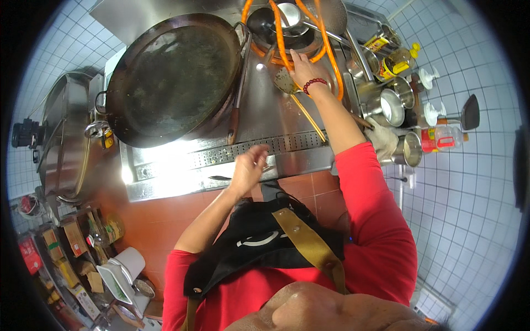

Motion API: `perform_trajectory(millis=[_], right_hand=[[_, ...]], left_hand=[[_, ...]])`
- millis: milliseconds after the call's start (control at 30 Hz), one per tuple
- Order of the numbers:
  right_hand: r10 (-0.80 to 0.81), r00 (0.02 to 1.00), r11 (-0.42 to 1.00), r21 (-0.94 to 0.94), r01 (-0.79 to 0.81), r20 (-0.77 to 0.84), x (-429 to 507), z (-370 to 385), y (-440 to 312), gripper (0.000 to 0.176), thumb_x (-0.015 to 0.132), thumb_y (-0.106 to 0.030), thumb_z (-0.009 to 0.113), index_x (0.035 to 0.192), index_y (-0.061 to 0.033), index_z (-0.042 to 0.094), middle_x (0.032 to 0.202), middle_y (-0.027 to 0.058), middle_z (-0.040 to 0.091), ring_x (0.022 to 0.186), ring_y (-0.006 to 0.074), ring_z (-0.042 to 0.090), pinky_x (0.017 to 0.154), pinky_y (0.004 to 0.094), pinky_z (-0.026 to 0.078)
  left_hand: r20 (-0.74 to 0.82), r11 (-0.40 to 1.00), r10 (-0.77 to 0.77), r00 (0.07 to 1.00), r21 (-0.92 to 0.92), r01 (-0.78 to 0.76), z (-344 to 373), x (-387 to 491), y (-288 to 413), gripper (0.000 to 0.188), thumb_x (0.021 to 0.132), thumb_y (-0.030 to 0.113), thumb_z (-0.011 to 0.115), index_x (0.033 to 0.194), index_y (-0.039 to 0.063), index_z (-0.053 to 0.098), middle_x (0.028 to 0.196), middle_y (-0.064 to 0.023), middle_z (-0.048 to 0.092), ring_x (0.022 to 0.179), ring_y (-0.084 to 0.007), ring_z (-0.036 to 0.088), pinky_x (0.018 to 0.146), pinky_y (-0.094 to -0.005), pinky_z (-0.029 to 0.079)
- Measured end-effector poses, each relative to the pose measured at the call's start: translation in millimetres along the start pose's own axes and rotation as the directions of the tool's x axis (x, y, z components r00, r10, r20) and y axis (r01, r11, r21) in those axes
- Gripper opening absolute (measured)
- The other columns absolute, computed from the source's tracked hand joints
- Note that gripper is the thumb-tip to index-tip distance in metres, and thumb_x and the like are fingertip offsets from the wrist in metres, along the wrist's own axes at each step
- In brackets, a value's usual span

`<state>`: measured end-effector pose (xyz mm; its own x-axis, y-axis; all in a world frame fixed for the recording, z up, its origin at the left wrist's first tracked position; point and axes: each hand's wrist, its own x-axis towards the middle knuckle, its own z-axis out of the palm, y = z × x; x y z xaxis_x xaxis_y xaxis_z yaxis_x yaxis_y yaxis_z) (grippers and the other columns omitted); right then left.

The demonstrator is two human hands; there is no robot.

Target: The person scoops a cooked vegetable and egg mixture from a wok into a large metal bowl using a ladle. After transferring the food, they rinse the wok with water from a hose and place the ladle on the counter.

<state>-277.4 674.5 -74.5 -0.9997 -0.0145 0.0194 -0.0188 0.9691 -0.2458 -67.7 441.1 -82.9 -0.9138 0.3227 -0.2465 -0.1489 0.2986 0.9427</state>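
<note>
My right hand (304, 72) reaches over the steel stove top (265, 116), a dark red bead bracelet on its wrist. Its fingers lie at a looped orange hose (280, 37); whether they grip it is hard to see. Close beside that hand is a perforated skimmer (285, 80), and a pair of chopsticks (308, 116) slants down from it. My left hand (248, 167) hovers above the front edge of the stove, fingers loosely bent, with nothing seen in it. A large dark wok (178, 82) with loop handles fills the stove's left side. A wooden-handled tool (238, 103) leans along the wok's right rim.
Ladles (290, 18) rest in the burner area behind the hose. On the right stand steel pots (389, 107), an oil bottle (395, 62) and a plastic bottle (445, 138). A perforated drain strip (285, 145) runs along the front. Shelves (74, 240) and a white bucket (128, 262) are lower left.
</note>
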Motion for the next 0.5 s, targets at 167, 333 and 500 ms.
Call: perform_trajectory(millis=[167, 333, 500], right_hand=[[0.017, 0.992, 0.997, 0.079, -0.007, -0.128, -27, 4, 4, 0.061, 0.08, -0.021, 0.059, 0.135, -0.0121, 0.032, 0.132, 0.0133, 0.041, 0.113, 0.0325, 0.049, 0.089, 0.0405, 0.045], [0.028, 0.995, 0.962, 0.273, 0.0, -0.098, -70, -3, 19, 0.057, 0.083, -0.022, 0.057, 0.134, -0.0129, 0.033, 0.13, 0.0146, 0.042, 0.11, 0.0349, 0.049, 0.087, 0.0429, 0.044], [0.103, 0.993, 0.937, 0.34, -0.076, -0.062, -112, -8, 54, 0.057, 0.085, -0.021, 0.056, 0.135, -0.0115, 0.032, 0.125, 0.0172, 0.045, 0.103, 0.032, 0.053, 0.086, 0.0408, 0.044]], left_hand=[[-0.39, 0.804, 0.153, 0.908, 0.584, 0.115, -13, 65, -65, 0.037, 0.082, 0.017, 0.057, 0.112, -0.004, 0.049, 0.1, -0.0191, 0.059, 0.088, -0.0333, 0.059, 0.071, -0.0389, 0.05], [-0.359, 0.532, -0.049, 0.932, 0.781, 0.328, -18, 112, -74, 0.044, 0.079, 0.023, 0.057, 0.112, -0.003, 0.045, 0.1, -0.0234, 0.057, 0.094, -0.0363, 0.058, 0.076, -0.0423, 0.05], [-0.261, 0.635, -0.108, 0.959, 0.724, 0.268, -3, 131, -45, 0.047, 0.071, 0.032, 0.06, 0.1, -0.003, 0.048, 0.089, -0.0244, 0.062, 0.086, -0.0373, 0.062, 0.079, -0.0417, 0.048]])
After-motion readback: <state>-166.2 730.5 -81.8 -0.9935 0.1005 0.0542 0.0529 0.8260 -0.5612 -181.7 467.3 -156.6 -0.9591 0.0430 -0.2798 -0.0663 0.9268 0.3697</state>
